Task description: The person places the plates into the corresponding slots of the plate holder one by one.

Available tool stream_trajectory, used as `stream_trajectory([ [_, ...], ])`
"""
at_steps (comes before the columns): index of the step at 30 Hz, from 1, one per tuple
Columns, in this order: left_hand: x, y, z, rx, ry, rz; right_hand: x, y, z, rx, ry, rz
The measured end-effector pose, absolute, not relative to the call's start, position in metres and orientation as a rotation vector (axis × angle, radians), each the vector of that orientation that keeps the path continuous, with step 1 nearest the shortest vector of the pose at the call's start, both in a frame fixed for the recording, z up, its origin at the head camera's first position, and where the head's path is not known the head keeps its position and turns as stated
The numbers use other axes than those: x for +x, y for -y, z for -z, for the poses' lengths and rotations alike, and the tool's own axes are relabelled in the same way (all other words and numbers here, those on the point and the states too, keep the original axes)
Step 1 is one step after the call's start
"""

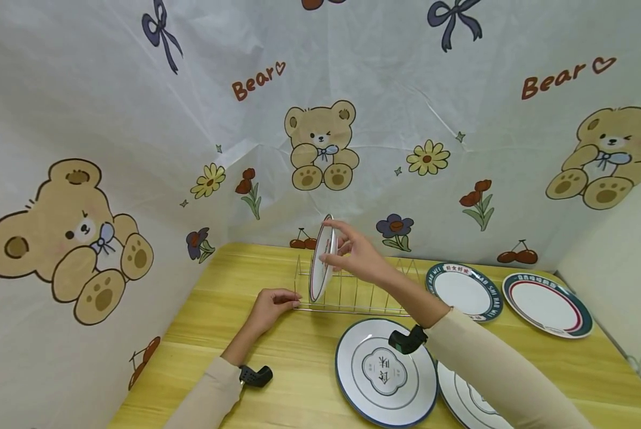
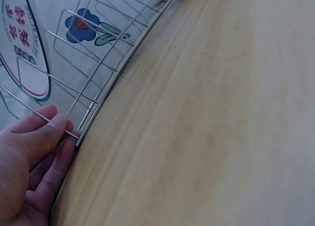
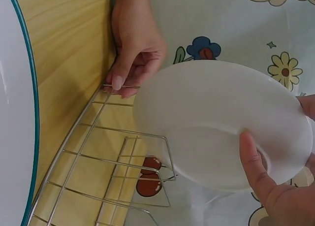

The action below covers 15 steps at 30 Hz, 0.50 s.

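My right hand (image 1: pixel 360 253) grips a white plate (image 1: pixel 319 280) by its upper part and holds it on edge at the left end of a wire dish rack (image 1: pixel 363 311). Its plain white underside (image 3: pixel 211 117) shows in the right wrist view, with my thumb on it. The printed face (image 2: pixel 22 36) with red characters and a dark rim appears in the left wrist view. My left hand (image 1: pixel 271 307) pinches the rack's front left corner wire, thumb and fingers closed round it (image 2: pixel 49 132).
A blue-rimmed plate (image 1: pixel 363 369) lies in front of the rack, with a similar plate (image 1: pixel 462 393) partly under my right forearm. Two green-rimmed plates (image 1: pixel 462 292) lie at the right of the wooden table (image 1: pixel 293 369). A bear-printed cloth (image 1: pixel 234 125) stands behind the rack.
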State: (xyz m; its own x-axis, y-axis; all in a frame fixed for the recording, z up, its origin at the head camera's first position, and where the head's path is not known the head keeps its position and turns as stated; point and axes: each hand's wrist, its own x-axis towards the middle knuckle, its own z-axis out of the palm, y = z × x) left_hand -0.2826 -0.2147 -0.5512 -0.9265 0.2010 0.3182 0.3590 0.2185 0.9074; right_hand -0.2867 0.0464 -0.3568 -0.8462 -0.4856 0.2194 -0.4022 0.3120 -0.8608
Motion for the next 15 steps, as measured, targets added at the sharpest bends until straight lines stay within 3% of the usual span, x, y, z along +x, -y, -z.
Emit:
stream_trajectory([
  [15,-0.282,0.214,0.551,-0.528,2.335,1.809,-0.289,-0.034,0.383,-0.808,-2.456,1.567],
])
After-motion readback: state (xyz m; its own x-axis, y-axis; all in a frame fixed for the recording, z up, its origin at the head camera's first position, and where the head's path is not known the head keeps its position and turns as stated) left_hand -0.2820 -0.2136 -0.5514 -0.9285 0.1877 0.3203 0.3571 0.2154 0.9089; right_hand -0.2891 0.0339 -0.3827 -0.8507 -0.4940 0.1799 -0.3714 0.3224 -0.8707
